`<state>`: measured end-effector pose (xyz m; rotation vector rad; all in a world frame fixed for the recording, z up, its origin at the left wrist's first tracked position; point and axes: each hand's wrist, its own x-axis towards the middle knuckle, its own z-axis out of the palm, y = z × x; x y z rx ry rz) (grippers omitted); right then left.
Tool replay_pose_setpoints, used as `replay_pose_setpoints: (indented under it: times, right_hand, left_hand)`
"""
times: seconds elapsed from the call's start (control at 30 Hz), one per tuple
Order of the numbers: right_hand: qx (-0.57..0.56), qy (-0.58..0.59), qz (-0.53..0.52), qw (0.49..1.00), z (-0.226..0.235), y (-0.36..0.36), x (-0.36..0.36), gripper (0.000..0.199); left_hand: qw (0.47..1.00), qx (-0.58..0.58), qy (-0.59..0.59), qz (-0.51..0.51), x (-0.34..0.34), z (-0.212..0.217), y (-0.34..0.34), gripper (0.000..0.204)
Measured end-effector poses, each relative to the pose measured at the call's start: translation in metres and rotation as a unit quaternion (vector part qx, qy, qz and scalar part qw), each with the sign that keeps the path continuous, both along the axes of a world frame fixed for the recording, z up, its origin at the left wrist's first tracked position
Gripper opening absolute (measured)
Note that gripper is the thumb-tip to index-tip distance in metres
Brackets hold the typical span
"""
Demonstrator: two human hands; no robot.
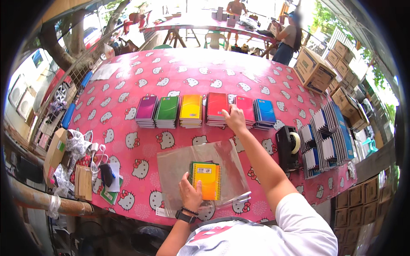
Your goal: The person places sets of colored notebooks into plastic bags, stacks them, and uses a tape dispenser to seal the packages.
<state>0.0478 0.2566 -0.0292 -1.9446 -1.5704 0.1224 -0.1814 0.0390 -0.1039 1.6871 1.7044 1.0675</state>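
My left hand grips a small stack of spiral notebooks at its left edge, thumb on the yellow notebook on top; a green edge shows beneath. The stack lies on clear plastic bags. My right hand reaches forward to the row of stacks, its fingers closed at the right edge of the red notebook. Beside it stands a pink notebook stack, then a blue stack. Left of the red are yellow, green and purple stacks.
A black tape dispenser stands right, beside many piled spiral notebooks. Wood blocks, cords and a dark pouch-like thing lie left on the pink patterned tablecloth. A cardboard box sits far right. Two people are at a farther table.
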Motion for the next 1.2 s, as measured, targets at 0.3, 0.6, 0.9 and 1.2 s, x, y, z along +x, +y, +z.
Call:
replay_pose_setpoints:
  times: [0.3,0.6,0.9,1.2]
  right_hand:
    - [-0.207,0.136,-0.031,0.968,0.033,0.049,-0.02,0.06]
    - [-0.159,0.057,0.071,0.983,0.057,-0.17,-0.061,0.049]
    - [-0.062,0.096,0.187,0.976,-0.019,-0.216,-0.046,0.054]
    - [-0.344,0.214,0.196,0.893,-0.012,-0.195,-0.046,0.042]
  left_hand:
    - [0.998,-0.063,0.007,0.004,-0.014,0.015,0.005,0.084]
    - [0.99,-0.128,0.04,-0.033,-0.017,0.017,0.019,0.079]
    - [0.989,-0.116,0.081,-0.04,-0.007,0.024,0.015,0.091]
    - [0.918,-0.3,-0.245,-0.081,-0.036,-0.001,0.04,0.07]
